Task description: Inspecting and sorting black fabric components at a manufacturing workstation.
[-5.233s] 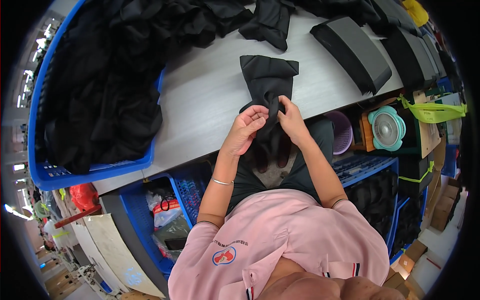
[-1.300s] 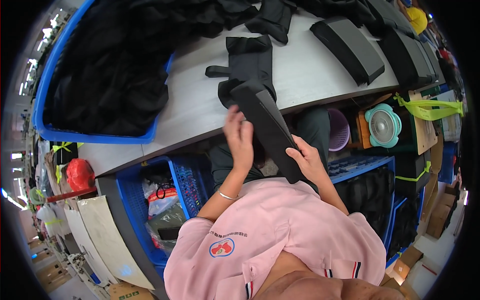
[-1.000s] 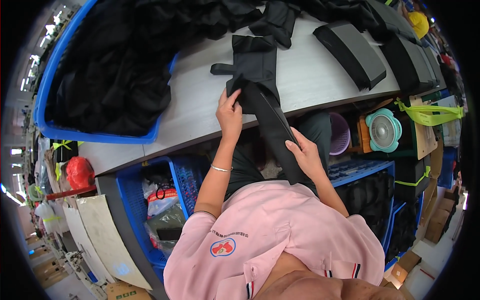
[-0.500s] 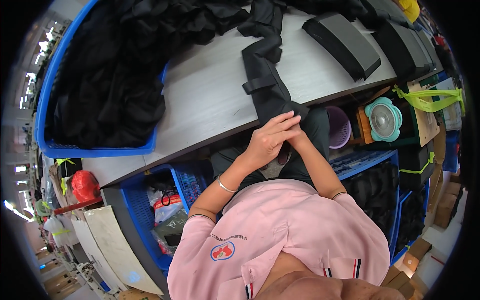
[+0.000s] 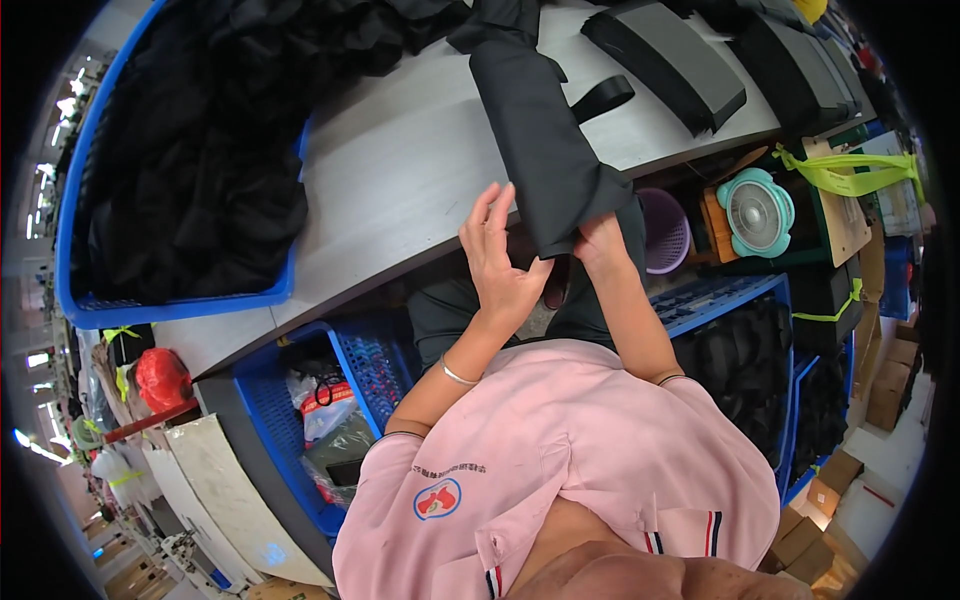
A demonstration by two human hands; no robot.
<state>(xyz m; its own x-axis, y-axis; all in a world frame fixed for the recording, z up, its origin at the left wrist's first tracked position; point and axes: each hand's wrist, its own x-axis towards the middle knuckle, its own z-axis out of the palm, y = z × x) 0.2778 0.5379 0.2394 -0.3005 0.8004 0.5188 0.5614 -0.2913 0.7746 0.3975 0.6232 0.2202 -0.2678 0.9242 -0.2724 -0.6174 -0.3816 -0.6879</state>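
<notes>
A long black padded fabric piece point(image 5: 540, 150) with a strap lies along the grey table point(image 5: 400, 180), its near end hanging over the front edge. My right hand point(image 5: 600, 240) grips that near end from below. My left hand point(image 5: 500, 255) stands beside it with fingers spread, palm close to the fabric's left edge, holding nothing.
A big blue crate point(image 5: 180, 190) full of black fabric fills the table's left. Flat black padded pieces point(image 5: 665, 60) lie at the back right. Under the table stand blue crates point(image 5: 340, 400), a purple basket point(image 5: 665, 230) and a small teal fan point(image 5: 758, 212).
The black piece has been laid out straight along the table. My left hand has come off it and opened; my right hand still holds the near end.
</notes>
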